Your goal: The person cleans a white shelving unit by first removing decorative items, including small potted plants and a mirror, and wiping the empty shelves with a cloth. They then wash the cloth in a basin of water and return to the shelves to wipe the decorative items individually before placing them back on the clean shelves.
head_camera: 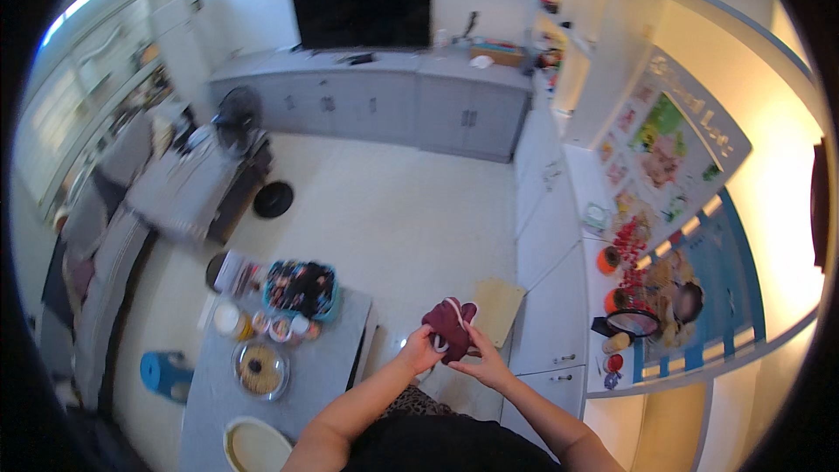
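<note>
Both hands hold a bundled maroon fabric item (pixel 449 328) with white edging, in front of the body at the lower centre. My left hand (pixel 421 351) grips its left side, the fingers partly hidden by the cloth. On the other side, my right hand (pixel 484 360) has its thumb and fingers around the right edge. What kind of item it is, I cannot tell. Below the hands, part of a leopard-print garment (pixel 419 402) shows.
Left of me, a grey table (pixel 314 373) bears a teal basket (pixel 336 298) of small items, jars (pixel 229 320), a clear round container (pixel 262 393) and a pale round tray (pixel 229 449). A blue stool (pixel 157 373) stands beyond. White cabinets (pixel 550 321) line the right.
</note>
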A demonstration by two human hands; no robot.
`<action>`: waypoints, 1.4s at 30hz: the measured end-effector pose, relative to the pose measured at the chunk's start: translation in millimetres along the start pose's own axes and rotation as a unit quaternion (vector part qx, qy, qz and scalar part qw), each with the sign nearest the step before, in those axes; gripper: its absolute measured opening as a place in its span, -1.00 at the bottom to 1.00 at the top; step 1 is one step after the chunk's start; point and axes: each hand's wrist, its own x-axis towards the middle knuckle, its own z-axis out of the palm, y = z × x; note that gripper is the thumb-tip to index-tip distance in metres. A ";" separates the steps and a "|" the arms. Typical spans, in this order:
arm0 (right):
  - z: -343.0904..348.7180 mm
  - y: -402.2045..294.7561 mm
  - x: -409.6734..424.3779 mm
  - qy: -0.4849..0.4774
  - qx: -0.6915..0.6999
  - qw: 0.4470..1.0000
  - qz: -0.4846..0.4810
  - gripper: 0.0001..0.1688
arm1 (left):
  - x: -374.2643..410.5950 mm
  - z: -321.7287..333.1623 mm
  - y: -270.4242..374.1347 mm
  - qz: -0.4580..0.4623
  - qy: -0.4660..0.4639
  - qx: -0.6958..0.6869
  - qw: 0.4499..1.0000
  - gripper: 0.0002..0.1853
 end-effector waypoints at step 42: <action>708.6 88.7 -117.3 -0.605 -0.225 0.717 -0.262 -0.23 | -449.2 -574.9 -164.4 0.363 0.755 0.084 0.540 -0.23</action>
